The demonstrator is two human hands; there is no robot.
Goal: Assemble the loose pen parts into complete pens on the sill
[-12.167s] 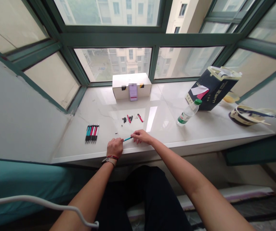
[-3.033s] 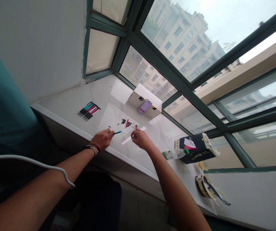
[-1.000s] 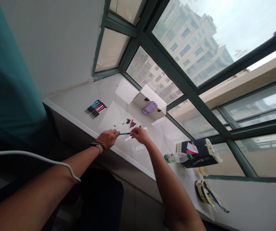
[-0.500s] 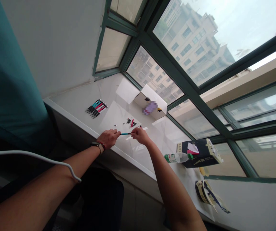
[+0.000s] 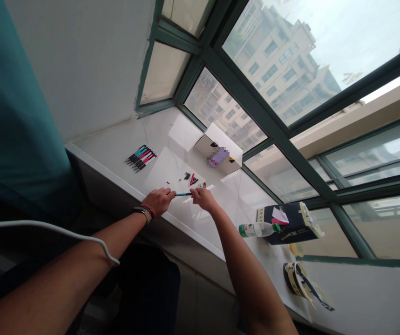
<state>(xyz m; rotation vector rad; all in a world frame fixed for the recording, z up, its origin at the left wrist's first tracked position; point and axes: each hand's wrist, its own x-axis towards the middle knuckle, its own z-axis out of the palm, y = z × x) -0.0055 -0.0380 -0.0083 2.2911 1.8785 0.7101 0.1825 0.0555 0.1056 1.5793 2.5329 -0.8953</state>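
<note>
- The two hands have closed in: three seconds back the right hand (image 5: pixel 202 199) stood apart from the left hand (image 5: pixel 161 201), with a thin rod bridging the gap. Now only a short stretch of the teal pen (image 5: pixel 183 194) shows between them, so the rod looks pushed into the barrel.
- Left fingers pinch the pen's near end; right fingers pinch its far tip. The pen hangs just over the bench (image 5: pixel 116 144), close to the front edge.
- That front edge lies right under both wrists, so a dropped part could roll off towards the lap.
- Just beyond the hands lie loose pen parts (image 5: pixel 192 178), close enough to be knocked.
- To the left, well apart, is a row of finished pens (image 5: pixel 141 156), with bare bench between.
- Further back stands a white box (image 5: pixel 217 150); to the right a bottle (image 5: pixel 257 229) lies against a dark bag (image 5: pixel 287 223).
</note>
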